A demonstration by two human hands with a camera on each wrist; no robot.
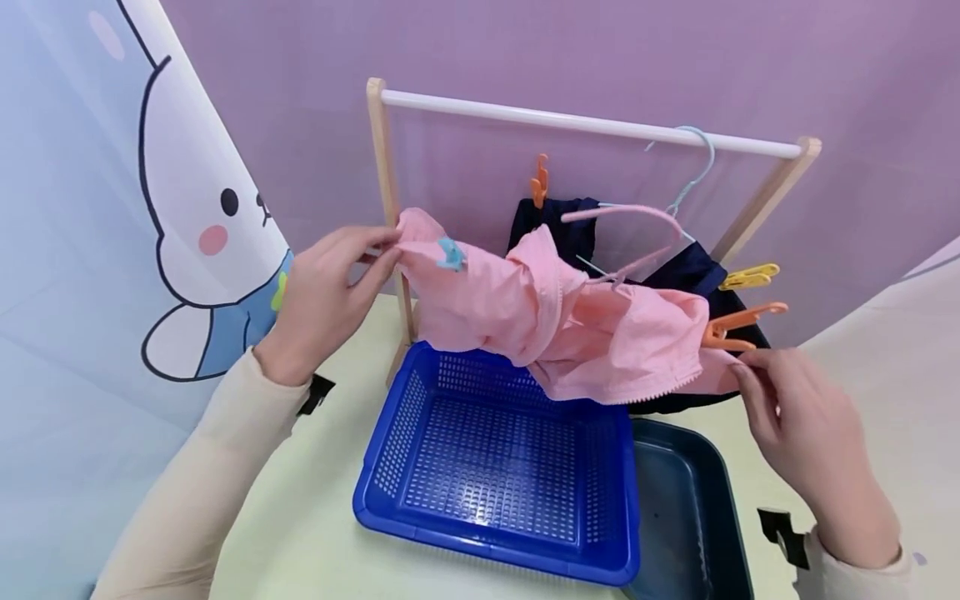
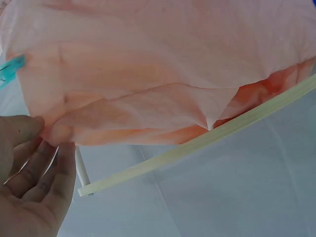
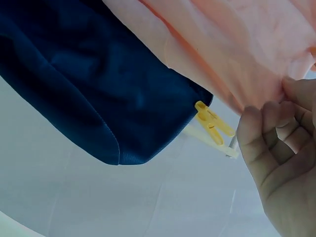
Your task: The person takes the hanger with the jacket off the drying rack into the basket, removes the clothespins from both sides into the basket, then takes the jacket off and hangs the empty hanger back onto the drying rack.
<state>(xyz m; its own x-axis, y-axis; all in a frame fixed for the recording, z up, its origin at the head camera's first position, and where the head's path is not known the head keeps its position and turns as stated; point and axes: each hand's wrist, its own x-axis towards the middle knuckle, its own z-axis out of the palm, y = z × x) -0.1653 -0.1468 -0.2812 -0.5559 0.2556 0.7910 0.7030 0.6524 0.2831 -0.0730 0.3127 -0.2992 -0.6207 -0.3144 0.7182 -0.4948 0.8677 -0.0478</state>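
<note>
A pink zippered garment (image 1: 487, 300) is stretched between both hands below the rack's bar, a pink hanger (image 1: 637, 208) rising from its middle. The left hand (image 1: 322, 292) pinches its left end, close to a light blue clip (image 1: 451, 254). At the other end, the right hand (image 1: 810, 425) pinches the cloth's corner beside an orange clip (image 1: 738, 325). In the left wrist view, thumb and fingers of the left hand (image 2: 37, 173) meet on the cloth edge. The right wrist view has the right hand (image 3: 286, 148) pinching pink fabric.
Behind hangs a dark blue garment (image 1: 573, 221) on a light blue hanger (image 1: 701, 171), with an orange clip (image 1: 539, 182) and a yellow clip (image 1: 750, 277). The wooden rack has a white bar (image 1: 525, 115). Below are a blue basket (image 1: 495, 546) and a dark tray (image 1: 723, 500).
</note>
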